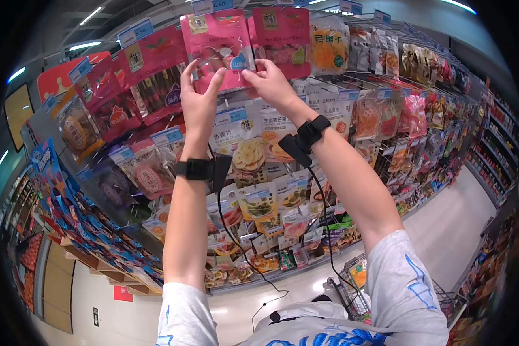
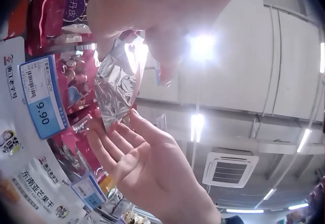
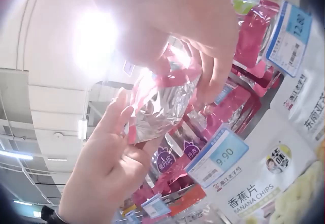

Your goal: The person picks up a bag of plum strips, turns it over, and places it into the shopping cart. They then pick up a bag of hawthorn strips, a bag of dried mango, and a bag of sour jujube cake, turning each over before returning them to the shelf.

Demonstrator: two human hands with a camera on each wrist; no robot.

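A pink snack pouch with a small clear window is held between both hands at the top row of the rack. My left hand grips its left lower side, fingers at the edge and thumb toward the front. At the lower right corner, my right hand pinches the pouch with thumb and fingers. Both wrist views look up at the silver foil base of the pouch, its bottom crinkled and shiny. Similar pink pouches hang just right of it, with more on the left.
Below the hands hang banana chip bags and other packaged snacks. Blue and white price tags stick out from the hooks. A wire shopping cart stands low at the right, beside the pale aisle floor.
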